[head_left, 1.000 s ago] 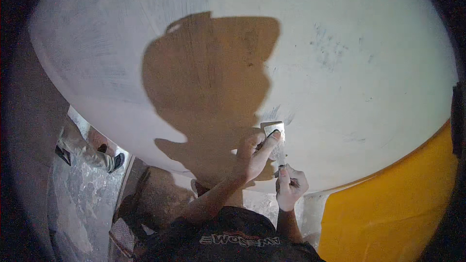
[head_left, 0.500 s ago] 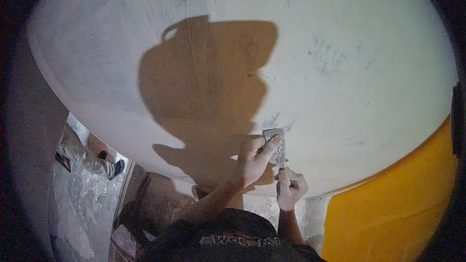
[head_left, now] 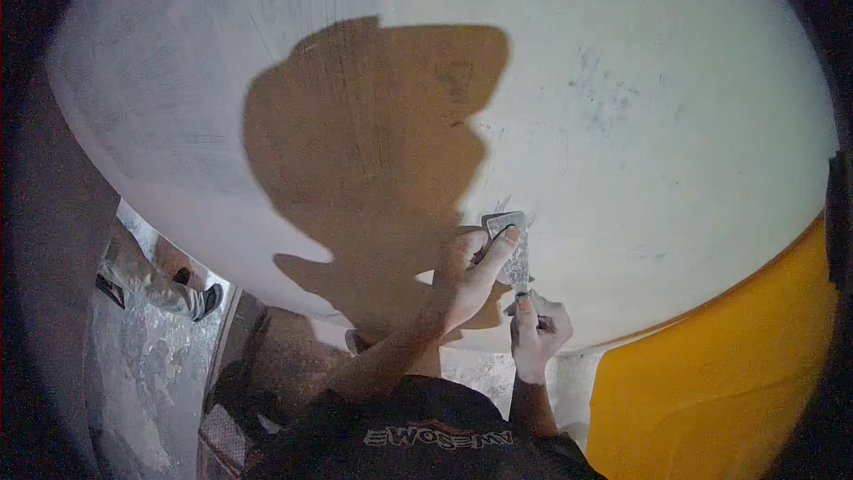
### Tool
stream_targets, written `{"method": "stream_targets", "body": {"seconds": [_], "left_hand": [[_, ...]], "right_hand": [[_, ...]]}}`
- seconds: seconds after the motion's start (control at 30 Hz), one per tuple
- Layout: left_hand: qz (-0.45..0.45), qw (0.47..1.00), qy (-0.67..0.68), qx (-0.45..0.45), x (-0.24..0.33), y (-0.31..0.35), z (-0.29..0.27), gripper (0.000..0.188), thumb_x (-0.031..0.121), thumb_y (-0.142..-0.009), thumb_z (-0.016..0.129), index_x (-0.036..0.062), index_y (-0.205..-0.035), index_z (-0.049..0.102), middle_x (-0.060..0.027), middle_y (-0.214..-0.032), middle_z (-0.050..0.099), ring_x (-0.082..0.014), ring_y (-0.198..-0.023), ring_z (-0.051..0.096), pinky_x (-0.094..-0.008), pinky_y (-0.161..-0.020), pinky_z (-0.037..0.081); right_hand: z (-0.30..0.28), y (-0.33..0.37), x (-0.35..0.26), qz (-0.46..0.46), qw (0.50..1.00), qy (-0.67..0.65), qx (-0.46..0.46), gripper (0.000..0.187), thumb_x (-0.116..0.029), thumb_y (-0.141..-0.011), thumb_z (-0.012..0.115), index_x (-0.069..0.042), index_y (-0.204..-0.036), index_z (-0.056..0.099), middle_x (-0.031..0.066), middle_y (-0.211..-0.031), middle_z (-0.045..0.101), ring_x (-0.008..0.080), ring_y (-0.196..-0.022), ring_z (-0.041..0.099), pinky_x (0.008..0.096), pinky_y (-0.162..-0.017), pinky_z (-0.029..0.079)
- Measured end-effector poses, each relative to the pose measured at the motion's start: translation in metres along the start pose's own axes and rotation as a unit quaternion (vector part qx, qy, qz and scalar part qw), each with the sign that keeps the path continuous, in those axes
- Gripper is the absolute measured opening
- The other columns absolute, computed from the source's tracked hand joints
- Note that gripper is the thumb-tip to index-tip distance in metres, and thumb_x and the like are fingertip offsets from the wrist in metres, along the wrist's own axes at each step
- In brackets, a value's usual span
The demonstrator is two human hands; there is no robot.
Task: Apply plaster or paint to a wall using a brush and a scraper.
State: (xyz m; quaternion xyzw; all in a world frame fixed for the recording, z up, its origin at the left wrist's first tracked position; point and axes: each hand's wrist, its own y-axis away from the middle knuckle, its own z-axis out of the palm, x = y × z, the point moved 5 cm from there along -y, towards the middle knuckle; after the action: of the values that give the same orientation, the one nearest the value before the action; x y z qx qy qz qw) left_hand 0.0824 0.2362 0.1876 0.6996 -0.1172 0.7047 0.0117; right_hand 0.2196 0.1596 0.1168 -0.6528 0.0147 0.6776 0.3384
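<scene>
A grey, smeared putty knife point(head_left: 522, 265) lies against a large rounded, off-white surface point(head_left: 640, 178), its wide blade end pointing up and away from me. My left hand point(head_left: 473, 274) is closed around the upper part, with the thumb pressed on the blade face. Lower down, my right hand point(head_left: 540, 331) pinches the narrow handle end between thumb and fingers. Dark streaks and faint scuff marks point(head_left: 604, 93) show on the surface above and right of the blade. The left hand's curled fingers are partly hidden behind the knife.
A broad brown shadow point(head_left: 364, 124) covers the surface's middle left. Yellow-orange sheeting point(head_left: 702, 373) hangs at the lower right. At left, another person's legs in light trousers point(head_left: 147, 276) and dark shoes show over a stained grey floor point(head_left: 151, 391).
Both hands and the putty knife have moved a little up the surface and slightly right. My shadow has shifted slightly up and left. The grip looks the same.
</scene>
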Motion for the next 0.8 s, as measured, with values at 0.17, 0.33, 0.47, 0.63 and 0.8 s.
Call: {"method": "stream_targets", "body": {"seconds": [0.17,0.33,0.47,0.63,0.8], "left_hand": [[0.042,0.999,0.028,0.017,-0.007,0.001,0.004,0.037,0.030,-0.089,0.056,-0.0004,-0.068,0.055,0.0042,-0.055,0.043,-0.0040,-0.054,0.038,-0.0256,-0.046,0.031],[-0.022,0.999,-0.026,0.001,0.004,0.001,-0.001,0.034,0.027,-0.090,0.055,-0.0001,-0.069,0.057,0.0018,-0.055,0.047,-0.0041,-0.054,0.040,-0.0257,-0.047,0.033],[-0.013,1.000,0.012,0.010,0.002,0.007,0.003,0.036,0.030,-0.090,0.054,0.0005,-0.069,0.058,0.0019,-0.055,0.047,-0.0042,-0.054,0.040,-0.0255,-0.048,0.033],[0.000,1.000,0.019,0.008,0.023,0.004,-0.002,0.035,0.030,-0.090,0.055,0.0006,-0.071,0.059,0.0037,-0.056,0.047,-0.0038,-0.054,0.040,-0.0256,-0.047,0.033],[-0.007,0.999,0.051,0.016,-0.007,0.011,0.003,0.037,0.031,-0.089,0.055,0.0005,-0.070,0.057,0.0039,-0.055,0.045,-0.0036,-0.053,0.039,-0.0255,-0.047,0.032]], "right_hand": [[0.000,0.001,0.009,-0.083,0.996,0.006,-0.028,0.017,-0.010,-0.086,0.061,-0.002,-0.078,0.047,0.0111,-0.065,0.060,0.0050,-0.044,0.042,0.0196,-0.040,0.031],[0.006,-0.002,-0.011,-0.034,0.999,-0.004,-0.009,0.012,-0.006,-0.086,0.059,-0.001,-0.080,0.049,0.0117,-0.063,0.058,0.0053,-0.044,0.042,0.0193,-0.039,0.031],[-0.003,0.006,0.005,-0.073,0.996,0.004,-0.041,0.011,-0.005,-0.086,0.058,-0.001,-0.081,0.049,0.0102,-0.062,0.058,0.0041,-0.042,0.041,0.0197,-0.038,0.030],[0.009,-0.004,-0.013,-0.033,0.999,0.001,-0.027,0.014,-0.004,-0.085,0.059,-0.002,-0.076,0.047,0.0097,-0.060,0.056,0.0045,-0.042,0.041,0.0200,-0.038,0.032],[0.003,0.008,0.000,-0.071,0.997,-0.005,-0.034,0.017,-0.006,-0.085,0.059,-0.003,-0.076,0.046,0.0102,-0.060,0.056,0.0046,-0.042,0.041,0.0204,-0.038,0.033]]}}
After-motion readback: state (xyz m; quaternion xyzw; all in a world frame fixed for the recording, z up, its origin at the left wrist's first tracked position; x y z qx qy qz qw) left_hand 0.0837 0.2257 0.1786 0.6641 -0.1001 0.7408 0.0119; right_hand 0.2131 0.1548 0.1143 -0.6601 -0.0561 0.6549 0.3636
